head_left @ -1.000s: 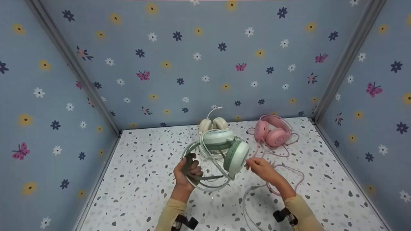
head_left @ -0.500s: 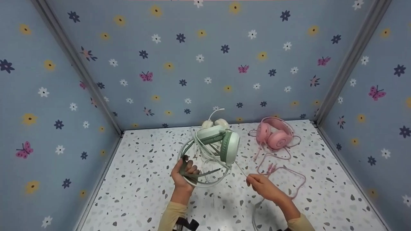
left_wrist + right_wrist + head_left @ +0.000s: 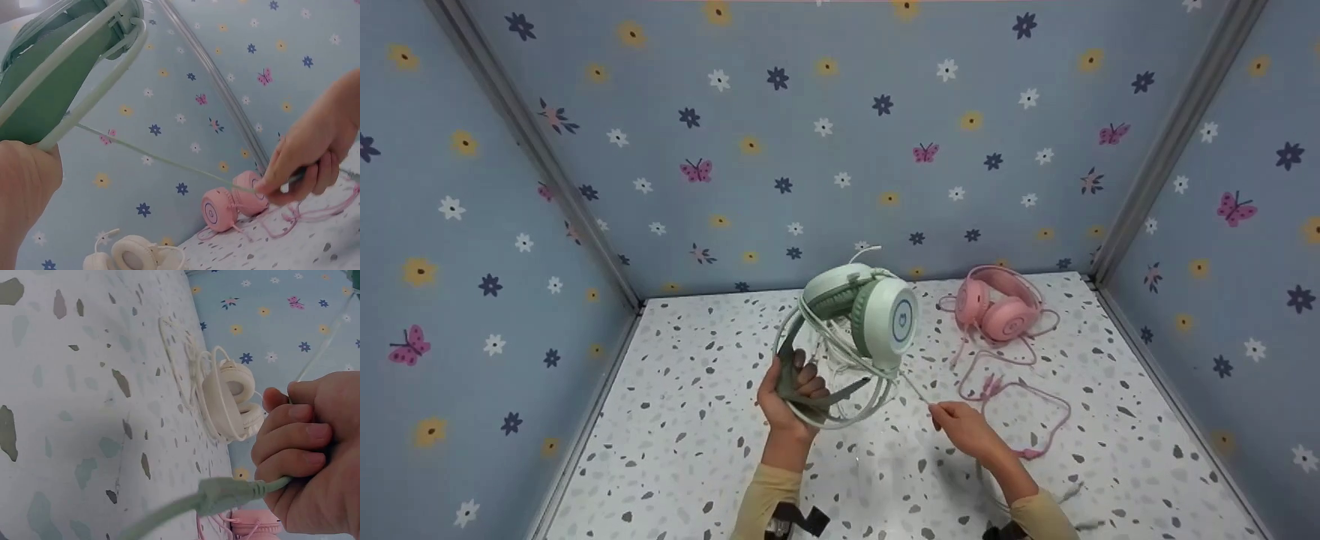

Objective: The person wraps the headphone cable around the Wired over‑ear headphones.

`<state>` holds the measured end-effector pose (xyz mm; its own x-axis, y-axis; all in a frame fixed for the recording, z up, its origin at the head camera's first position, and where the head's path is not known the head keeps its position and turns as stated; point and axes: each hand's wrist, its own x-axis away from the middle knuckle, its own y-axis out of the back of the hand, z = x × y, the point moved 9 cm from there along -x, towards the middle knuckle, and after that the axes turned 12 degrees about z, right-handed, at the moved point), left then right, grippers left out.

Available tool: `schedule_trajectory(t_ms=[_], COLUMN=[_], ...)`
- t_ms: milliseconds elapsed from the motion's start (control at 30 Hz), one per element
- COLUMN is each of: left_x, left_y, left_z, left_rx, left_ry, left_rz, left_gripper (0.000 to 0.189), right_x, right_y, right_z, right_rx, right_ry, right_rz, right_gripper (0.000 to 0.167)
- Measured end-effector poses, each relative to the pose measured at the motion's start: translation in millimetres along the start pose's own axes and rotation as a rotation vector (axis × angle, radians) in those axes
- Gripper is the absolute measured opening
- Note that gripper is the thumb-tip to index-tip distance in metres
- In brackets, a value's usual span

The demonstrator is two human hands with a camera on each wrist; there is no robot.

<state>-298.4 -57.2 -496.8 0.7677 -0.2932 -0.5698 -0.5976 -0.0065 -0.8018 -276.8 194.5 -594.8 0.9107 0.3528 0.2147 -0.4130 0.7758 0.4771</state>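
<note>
My left hand [image 3: 791, 401] grips the dark green headband of a pair of mint-green headphones [image 3: 889, 319], raised over the table. One ear cup shows a round blue-ringed emblem. Loops of the pale cable [image 3: 163, 161] wrap around the headband and cups. A straight length of that cable runs from the lower cup to my right hand [image 3: 966, 429], whose curled fingers hold it. In the right wrist view, a thicker sleeve on the cable [image 3: 222, 493] comes out below those fingers. Past my right forearm, the loose cable ends are partly hidden.
Pink headphones [image 3: 1006, 319] lie at the back right, their pink cable [image 3: 1069, 412] trailing forward close to my right hand. Cream headphones [image 3: 222, 399] stand near the back wall, mostly hidden behind the green pair in the head view. Patterned walls [image 3: 840, 150] enclose the speckled table [image 3: 697, 420].
The green headphones have risen slightly, moved left and turned, so the cup's emblem now shows. My right hand has drawn down and away from them, stretching the cable straight.
</note>
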Motion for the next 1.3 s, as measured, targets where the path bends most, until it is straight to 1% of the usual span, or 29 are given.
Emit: schedule_trajectory(t_ms=[33, 133, 233, 300, 333, 400, 467, 533, 667, 700, 767, 867, 933, 1000, 1100, 1167, 1233, 1300], left_x=[-0.4, 0.1, 3.9, 7.5, 9.5, 13.7, 17.1, 19.8, 24.5, 25.9, 29.1, 37.4, 43.5, 47.5, 51.3, 53.8, 57.8, 61.7], left_y=[0.0, 5.8, 17.4, 24.3, 28.0, 33.9, 38.0, 41.8, 47.7, 48.9, 51.6, 57.3, 60.7, 62.1, 61.6, 62.0, 64.7, 67.9], left_z=[-1.8, -13.4, -28.9, -36.4, -37.8, -39.7, -42.9, -49.0, -66.0, -69.8, -75.7, -80.6, -85.1, -92.1, -106.7, -115.4, -121.8, -126.2], left_rx=[-0.001, -0.042, -0.074, -0.076, -0.073, -0.063, -0.070, -0.083, -0.123, -0.136, -0.166, -0.218, -0.278, -0.373, -0.541, -0.629, -0.679, -0.733], left_ry=[-0.011, -0.059, -0.119, -0.146, -0.153, -0.164, -0.175, -0.193, -0.244, -0.254, -0.268, -0.277, -0.289, -0.309, -0.355, -0.386, -0.407, -0.412], left_rz=[-0.008, -0.060, -0.132, -0.154, -0.162, -0.189, -0.211, -0.239, -0.300, -0.319, -0.371, -0.485, -0.563, -0.616, -0.649, -0.656, -0.668, -0.689], left_gripper=[0.029, 0.030, 0.028, 0.026, 0.025, 0.024, 0.024, 0.026, 0.031, 0.032, 0.035, 0.036, 0.035, 0.033, 0.033, 0.034, 0.035, 0.034], right_x=[-0.3, 5.1, 11.6, 16.4, 17.4, 24.3, 31.3, 39.4, 58.1, 62.6, 70.9, 82.8, 90.2, 96.3, 103.1, 107.1, 111.2, 114.9], right_y=[-3, -7, -6, -1, 1, 7, 12, 17, 28, 31, 36, 44, 51, 58, 67, 72, 77, 81], right_z=[1, 9, 13, 16, 12, 13, 13, 10, 4, 4, 7, 13, 17, 21, 29, 33, 36, 40], right_rx=[0.005, -0.046, -0.109, -0.142, -0.135, -0.119, -0.079, -0.057, -0.092, -0.100, -0.105, -0.099, -0.089, -0.084, -0.054, -0.034, -0.013, 0.001], right_ry=[-0.004, 0.000, 0.031, 0.056, 0.070, 0.090, 0.097, 0.083, 0.032, 0.030, 0.055, 0.093, 0.108, 0.112, 0.119, 0.118, 0.114, 0.119], right_rz=[0.009, 0.064, 0.137, 0.168, 0.176, 0.186, 0.195, 0.208, 0.237, 0.246, 0.260, 0.270, 0.251, 0.225, 0.192, 0.173, 0.155, 0.138], right_gripper=[0.045, 0.052, 0.057, 0.055, 0.054, 0.054, 0.052, 0.050, 0.049, 0.048, 0.048, 0.046, 0.046, 0.045, 0.043, 0.043, 0.043, 0.042])
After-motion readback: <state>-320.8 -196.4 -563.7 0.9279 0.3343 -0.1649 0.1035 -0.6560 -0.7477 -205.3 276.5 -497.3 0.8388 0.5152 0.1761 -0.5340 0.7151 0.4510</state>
